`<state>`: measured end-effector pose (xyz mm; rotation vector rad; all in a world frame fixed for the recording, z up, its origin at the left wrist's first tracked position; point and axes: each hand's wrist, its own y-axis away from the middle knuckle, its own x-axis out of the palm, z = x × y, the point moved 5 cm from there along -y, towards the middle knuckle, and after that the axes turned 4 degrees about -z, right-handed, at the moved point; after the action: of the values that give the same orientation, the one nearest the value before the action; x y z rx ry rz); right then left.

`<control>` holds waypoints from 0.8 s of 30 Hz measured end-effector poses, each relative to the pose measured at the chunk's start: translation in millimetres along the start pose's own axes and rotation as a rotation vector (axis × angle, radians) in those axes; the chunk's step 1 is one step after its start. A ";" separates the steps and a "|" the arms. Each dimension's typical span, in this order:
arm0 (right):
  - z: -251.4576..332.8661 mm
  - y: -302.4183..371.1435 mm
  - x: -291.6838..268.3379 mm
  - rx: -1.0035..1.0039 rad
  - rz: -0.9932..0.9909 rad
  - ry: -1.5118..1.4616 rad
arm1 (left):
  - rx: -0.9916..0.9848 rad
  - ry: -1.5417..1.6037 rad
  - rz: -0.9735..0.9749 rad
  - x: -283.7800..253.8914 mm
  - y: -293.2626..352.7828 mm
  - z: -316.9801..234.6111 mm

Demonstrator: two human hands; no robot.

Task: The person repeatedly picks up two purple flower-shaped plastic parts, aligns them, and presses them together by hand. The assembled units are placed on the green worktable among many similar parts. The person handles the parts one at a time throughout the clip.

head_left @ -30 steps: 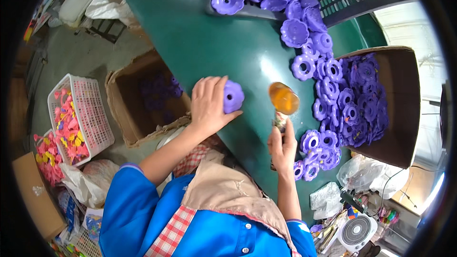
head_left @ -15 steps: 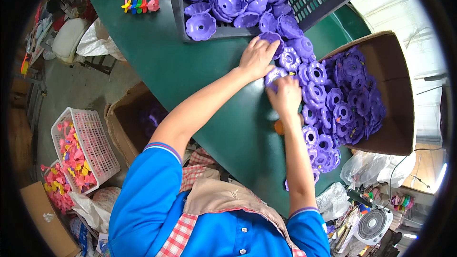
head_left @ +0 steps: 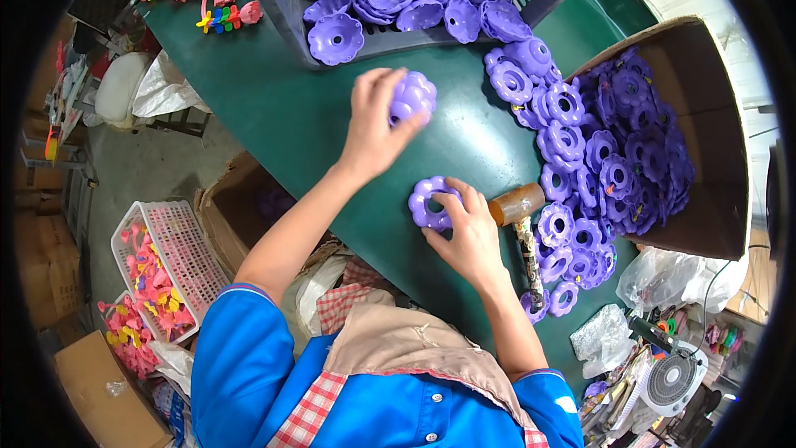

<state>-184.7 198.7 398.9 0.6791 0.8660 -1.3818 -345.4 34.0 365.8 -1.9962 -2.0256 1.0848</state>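
My left hand (head_left: 376, 120) grips a purple flower-shaped plastic bowl (head_left: 413, 98), held up over the green table with its rounded outside showing. Nearer to me, my right hand (head_left: 466, 232) pinches a purple flower-shaped ring (head_left: 429, 202) with a large hole in its middle, by its right side. The ring is at or just above the tabletop; I cannot tell which. Just right of that hand lies a mallet with an amber-brown head (head_left: 516, 203) and a wrapped handle (head_left: 529, 253). A pile of similar purple rings (head_left: 565, 145) spreads beyond the mallet.
A dark plastic crate (head_left: 290, 25) full of purple bowls stands at the table's far side. On the right, a tipped cardboard box (head_left: 717, 149) spills purple rings onto the green table (head_left: 332, 199). Pink toy parts fill a white basket (head_left: 195, 261) on the left; a small fan (head_left: 673, 377) sits lower right.
Both hands have drawn back from the crate and ring pile toward the left and nearer me. The left brings a bowl, the right a ring. The mallet, mostly hidden before, now shows.
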 end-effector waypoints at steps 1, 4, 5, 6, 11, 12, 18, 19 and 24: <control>2.9 6.4 -3.0 0.008 -0.003 0.020 | 0.119 -0.165 0.066 2.2 7.5 -16.9; -14.2 21.9 -3.5 0.076 -0.142 -0.342 | 0.222 -0.231 0.159 22.5 16.1 -11.9; -20.4 29.0 5.1 0.316 -0.121 -0.832 | 0.191 -0.206 0.119 22.3 12.5 -7.7; -35.9 35.8 12.2 0.421 -0.039 -1.066 | 0.159 -0.182 0.079 20.2 11.6 -4.7; -27.9 42.7 1.6 0.427 -0.137 -1.673 | 0.053 0.246 0.029 -17.8 26.7 -57.7; -26.0 43.5 2.3 0.420 -0.146 -1.714 | -0.342 0.599 0.190 -9.4 48.3 -39.3; -27.1 54.8 10.2 0.217 -0.178 -1.460 | -1.313 1.667 0.223 -2.6 121.1 -56.9; -27.1 56.8 11.6 0.228 -0.182 -1.382 | -1.307 1.644 0.224 -4.1 122.6 -59.6; -5.7 49.5 -4.7 0.102 -0.127 -1.053 | -1.188 1.370 0.263 -9.7 124.7 -66.6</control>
<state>-136.2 210.6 395.8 -0.0891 -0.0080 -1.6276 -204.5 38.6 352.2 -2.1688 -1.4772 -1.5508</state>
